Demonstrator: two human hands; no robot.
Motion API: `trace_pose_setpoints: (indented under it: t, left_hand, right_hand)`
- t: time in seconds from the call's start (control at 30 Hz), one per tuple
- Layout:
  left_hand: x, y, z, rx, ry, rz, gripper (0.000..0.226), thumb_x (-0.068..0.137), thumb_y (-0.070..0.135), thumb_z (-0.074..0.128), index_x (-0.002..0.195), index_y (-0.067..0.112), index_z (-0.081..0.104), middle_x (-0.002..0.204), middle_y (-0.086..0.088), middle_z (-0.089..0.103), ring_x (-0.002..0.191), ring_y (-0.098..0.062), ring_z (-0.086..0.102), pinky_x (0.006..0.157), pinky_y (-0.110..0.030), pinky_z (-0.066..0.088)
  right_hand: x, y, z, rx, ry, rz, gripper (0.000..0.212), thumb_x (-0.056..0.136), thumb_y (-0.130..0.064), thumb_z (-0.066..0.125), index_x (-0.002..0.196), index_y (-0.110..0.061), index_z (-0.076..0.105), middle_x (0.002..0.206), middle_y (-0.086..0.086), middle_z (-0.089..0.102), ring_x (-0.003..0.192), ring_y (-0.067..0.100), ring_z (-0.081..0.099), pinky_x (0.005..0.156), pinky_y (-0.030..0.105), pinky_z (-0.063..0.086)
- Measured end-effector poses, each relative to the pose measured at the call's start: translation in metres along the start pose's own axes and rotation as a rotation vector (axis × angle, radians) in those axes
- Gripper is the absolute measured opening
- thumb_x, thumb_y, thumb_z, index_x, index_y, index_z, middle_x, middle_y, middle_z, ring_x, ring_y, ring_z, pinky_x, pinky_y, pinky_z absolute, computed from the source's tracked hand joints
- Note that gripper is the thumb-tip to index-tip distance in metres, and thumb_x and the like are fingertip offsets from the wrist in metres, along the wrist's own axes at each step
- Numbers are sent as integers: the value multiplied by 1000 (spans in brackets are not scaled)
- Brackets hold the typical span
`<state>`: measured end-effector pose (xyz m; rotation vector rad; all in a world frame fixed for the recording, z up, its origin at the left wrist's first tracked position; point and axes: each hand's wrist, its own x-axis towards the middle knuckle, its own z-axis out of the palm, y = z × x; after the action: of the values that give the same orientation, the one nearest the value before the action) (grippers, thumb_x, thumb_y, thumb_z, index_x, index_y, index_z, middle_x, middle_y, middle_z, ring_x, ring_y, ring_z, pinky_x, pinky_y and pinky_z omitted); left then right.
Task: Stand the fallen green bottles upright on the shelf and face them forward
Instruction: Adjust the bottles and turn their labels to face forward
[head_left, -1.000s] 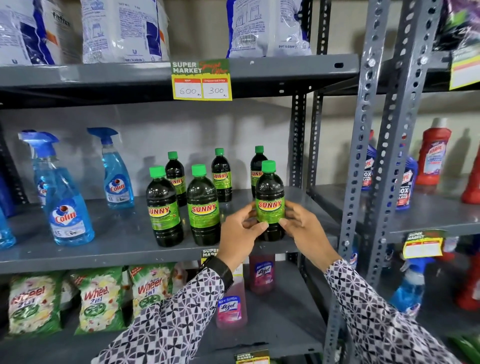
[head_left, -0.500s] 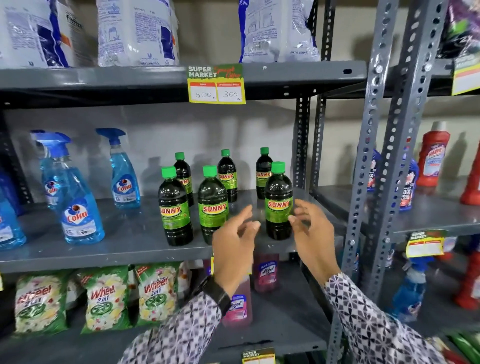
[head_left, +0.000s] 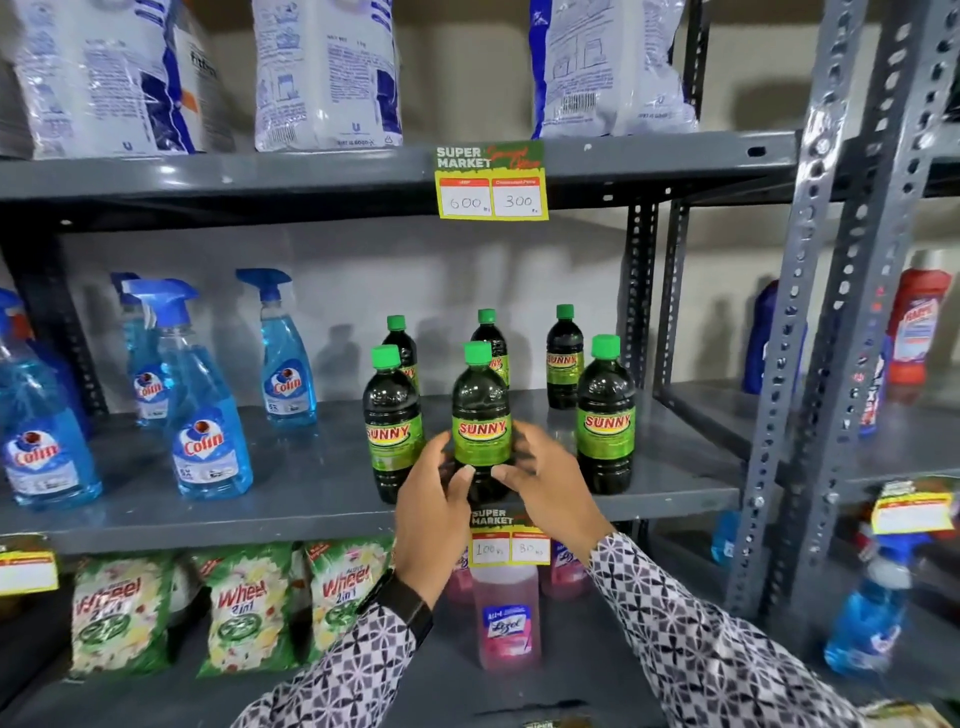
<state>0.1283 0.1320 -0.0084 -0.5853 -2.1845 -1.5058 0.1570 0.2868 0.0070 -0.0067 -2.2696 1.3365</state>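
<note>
Several dark bottles with green caps and green SUNNY labels stand upright on the grey middle shelf (head_left: 311, 483). The front row holds a left bottle (head_left: 392, 431), a middle bottle (head_left: 480, 426) and a right bottle (head_left: 605, 421), labels facing me. Three more stand behind, the rightmost one (head_left: 563, 358) fully visible. My left hand (head_left: 431, 499) and my right hand (head_left: 545, 483) cup the lower part of the middle front bottle from both sides, thumbs across its base. The hands hide its bottom.
Blue Colin spray bottles (head_left: 208, 441) stand on the same shelf to the left. White bags (head_left: 327, 73) fill the shelf above, behind a price tag (head_left: 491, 182). Below are Wheel packets (head_left: 244, 608) and a pink Lizol bottle (head_left: 506, 618). A perforated upright (head_left: 810, 312) bounds the right side.
Both hands let go of the right front bottle, then moved left and closed around the middle front bottle. The camera drew closer to the shelf.
</note>
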Motion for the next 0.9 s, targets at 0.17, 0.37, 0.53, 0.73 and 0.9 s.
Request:
trace_pose_setpoints:
  t: [0.17, 0.37, 0.53, 0.73, 0.9]
  left_hand:
    - [14, 5, 9, -5, -97, -3, 48, 92, 21, 69, 136, 27, 52, 112, 13, 65, 106, -6, 64, 91, -26, 50]
    - [12, 1, 14, -54, -78, 5, 45, 88, 23, 73, 129, 31, 55, 110, 20, 65, 103, 4, 64, 86, -21, 49]
    - [10, -1, 15, -86, -75, 22, 46, 87, 25, 72, 129, 32, 55, 117, 14, 69, 105, -3, 67, 93, -29, 55]
    - [1, 3, 8, -78, -81, 55, 36, 91, 29, 69, 124, 37, 58, 107, 25, 65, 100, 10, 64, 84, -8, 48]
    - [-13, -13, -34, -93, 190, 86, 20, 97, 28, 62, 115, 27, 70, 107, 13, 73, 99, -4, 68, 87, -27, 56]
  right_hand:
    - [0, 11, -8, -21, 103, 9, 56, 98, -1, 68, 149, -16, 54, 110, -22, 66, 102, -12, 63, 88, 6, 50]
    - [-1, 15, -7, -6, 116, 1, 55, 100, 2, 63, 150, -19, 53, 119, -13, 69, 111, -11, 62, 102, 22, 52]
    - [-4, 19, -5, -6, 133, -20, 61, 100, 4, 61, 154, -19, 49, 124, -9, 70, 115, -3, 65, 107, 25, 52]
    - [-20, 17, 3, -6, 209, -84, 60, 98, 0, 66, 151, -24, 52, 128, -9, 69, 121, 3, 65, 107, 28, 52]
    - [-46, 18, 20, -157, 474, -240, 35, 96, -8, 71, 130, -17, 64, 111, -5, 59, 102, 0, 61, 86, 32, 59]
